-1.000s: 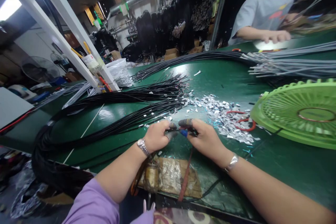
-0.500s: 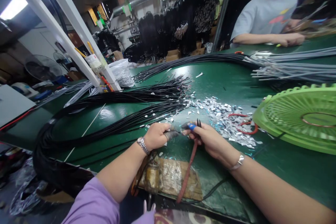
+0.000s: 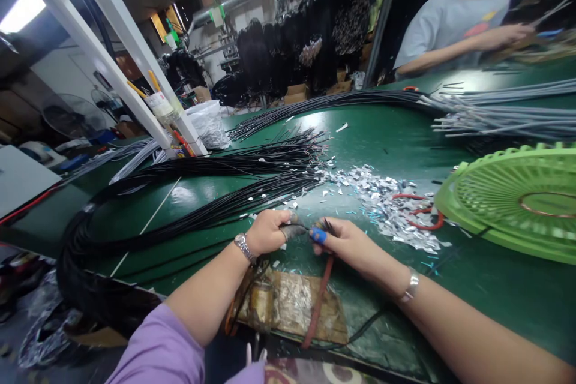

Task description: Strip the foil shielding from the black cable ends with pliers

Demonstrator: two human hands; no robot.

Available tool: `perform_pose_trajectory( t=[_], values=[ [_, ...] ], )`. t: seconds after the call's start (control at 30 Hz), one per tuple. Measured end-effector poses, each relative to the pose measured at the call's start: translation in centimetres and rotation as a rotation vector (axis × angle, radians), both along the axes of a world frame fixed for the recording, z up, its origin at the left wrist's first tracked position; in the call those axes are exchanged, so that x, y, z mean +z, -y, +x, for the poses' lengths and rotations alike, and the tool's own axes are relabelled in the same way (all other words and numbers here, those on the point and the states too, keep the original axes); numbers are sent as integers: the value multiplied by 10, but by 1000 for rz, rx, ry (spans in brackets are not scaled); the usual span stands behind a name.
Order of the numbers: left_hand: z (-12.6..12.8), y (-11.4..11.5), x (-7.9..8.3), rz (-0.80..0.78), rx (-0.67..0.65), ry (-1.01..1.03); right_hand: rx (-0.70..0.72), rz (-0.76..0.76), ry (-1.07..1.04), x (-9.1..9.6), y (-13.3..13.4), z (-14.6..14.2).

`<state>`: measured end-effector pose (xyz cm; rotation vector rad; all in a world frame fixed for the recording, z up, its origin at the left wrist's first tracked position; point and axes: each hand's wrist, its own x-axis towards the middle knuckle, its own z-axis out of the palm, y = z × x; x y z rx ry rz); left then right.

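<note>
My left hand (image 3: 269, 233) is closed in a pinch, with darkened fingertips, on the end of a thin black cable (image 3: 304, 227). Close against it, my right hand (image 3: 338, 236) has blue tape on one finger and meets the cable's tip. Also in my right hand is a small tool with dark pointed tips (image 3: 329, 226), mostly hidden by the fingers. A reddish-brown strip (image 3: 320, 300) runs from below that hand to the table's near edge; whether it belongs to the tool I cannot tell.
Bundles of black cables (image 3: 252, 189) lie left on the green table (image 3: 378, 126). White and blue scraps (image 3: 382, 204) are heaped beyond my right hand, beside red-handled pliers (image 3: 427, 222) and a green fan (image 3: 513, 198). Grey cables (image 3: 486, 120) and a co-worker (image 3: 450, 30) are at back right.
My right hand has turned and come slightly left and down, and the tool's tips now point more to the left. My left hand stays put. The co-worker's arm has lifted.
</note>
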<state>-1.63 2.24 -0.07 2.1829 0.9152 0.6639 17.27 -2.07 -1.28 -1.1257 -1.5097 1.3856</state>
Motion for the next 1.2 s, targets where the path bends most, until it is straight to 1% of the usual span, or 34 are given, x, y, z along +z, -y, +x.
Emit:
perform_pose_trajectory(
  t=[0.03, 0.17, 0.2, 0.27, 0.33, 0.37, 0.43, 0.5, 0.57, 0.67, 0.77, 0.83, 0.87, 0.93, 1.0, 1.03, 1.07, 1.1, 1.13, 1.2],
  values=[
    [0, -1, -1, -84, -6, 44, -23, 112, 60, 0, 0, 2],
    [-2, -5, -2, -412, -22, 148, -200, 581, 243, 0, 1, 10],
    [-3, -5, -2, -463, -24, 159, -213, 687, 276, -1, 2, 11],
    [-3, -5, -2, -527, -31, 184, -191, 875, 332, -2, 3, 10],
    [-2, -3, -1, -561, -45, 208, -154, 1008, 376, -3, 4, 7],
    [-2, -3, 0, -573, -54, 214, -144, 1049, 389, -4, 5, 6],
    [-2, -2, 1, -591, -72, 210, -145, 1068, 401, -3, 6, 6],
    [-2, -2, 2, -601, -84, 191, -146, 1010, 384, 0, 6, 7],
    [-3, -3, 2, -598, -94, 163, -126, 885, 334, 3, 6, 10],
    [-3, -3, 1, -540, -128, 106, -26, 626, 174, 6, 4, 11],
    [-2, -2, -1, -414, -197, 64, 73, 310, -22, 7, 4, 6],
    [-2, -1, -2, -329, -241, 38, 64, 126, -115, 6, 4, 1],
    [-2, -1, -2, -297, -255, 23, 30, 56, -150, 5, 4, -1],
    [-3, -1, -3, -267, -263, 3, -91, -49, -213, 3, 2, -3],
    [-4, -1, -3, -269, -254, 5, -229, -128, -268, 2, -1, -1],
    [-5, -2, -3, -273, -249, 13, -271, -161, -292, 2, -3, 0],
    [-5, -2, -2, -274, -241, 24, -284, -189, -313, 2, -5, 2],
    [-6, -2, -2, -271, -232, 35, -268, -211, -324, 2, -6, 3],
    [-6, -3, -1, -267, -223, 43, -230, -226, -321, 2, -7, 4],
    [-6, -3, 0, -261, -198, 54, -110, -246, -277, 3, -6, 5]
  ],
)
